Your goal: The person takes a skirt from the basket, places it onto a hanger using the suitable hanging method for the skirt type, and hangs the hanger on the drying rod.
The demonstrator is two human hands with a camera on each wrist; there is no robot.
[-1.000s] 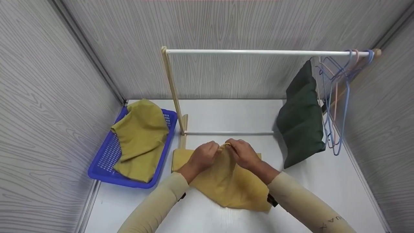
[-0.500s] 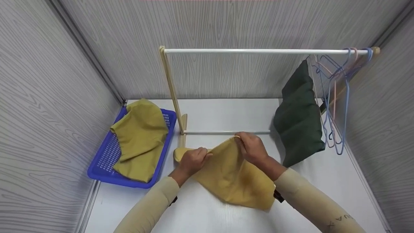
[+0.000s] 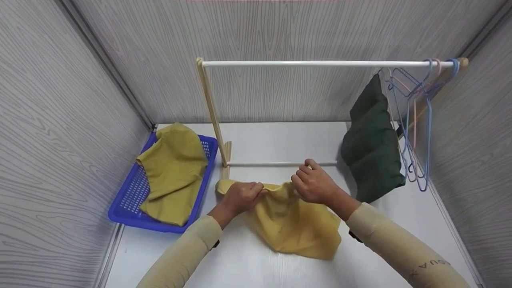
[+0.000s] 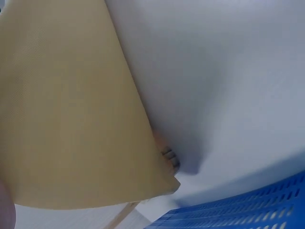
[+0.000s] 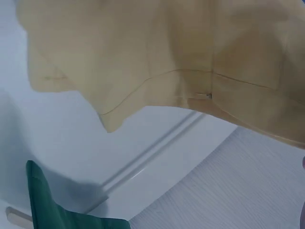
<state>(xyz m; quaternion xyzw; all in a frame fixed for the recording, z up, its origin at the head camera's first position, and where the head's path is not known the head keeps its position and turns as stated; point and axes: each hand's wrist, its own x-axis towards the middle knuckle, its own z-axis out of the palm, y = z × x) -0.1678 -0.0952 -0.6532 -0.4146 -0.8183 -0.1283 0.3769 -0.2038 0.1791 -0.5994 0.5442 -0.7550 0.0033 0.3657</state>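
A yellow cloth (image 3: 296,228) hangs between the two hands above the white surface, its upper edge sagging in folds. My left hand (image 3: 242,197) grips that edge at the left, fingers curled. On the right, my right hand (image 3: 314,185) has its fingers curled at the cloth's upper edge, the index finger raised higher; its thumb is mostly hidden. In the left wrist view the cloth (image 4: 76,109) fills the left side. The right wrist view shows the cloth (image 5: 181,57) with a seam and a small dark spot near its edge.
A blue basket (image 3: 116,210) with an olive-yellow garment (image 3: 176,168) stands at the left. Behind the hands is a rack with a white rail (image 3: 312,64) and a lower bar. Dark green cloth (image 3: 372,148) hangs at the right, beside several blue and pink hangers (image 3: 429,140).
My hands have moved apart, the right one rightwards and slightly up. The cloth's upper edge spread and rose towards the right hand, then dropped into a sag.
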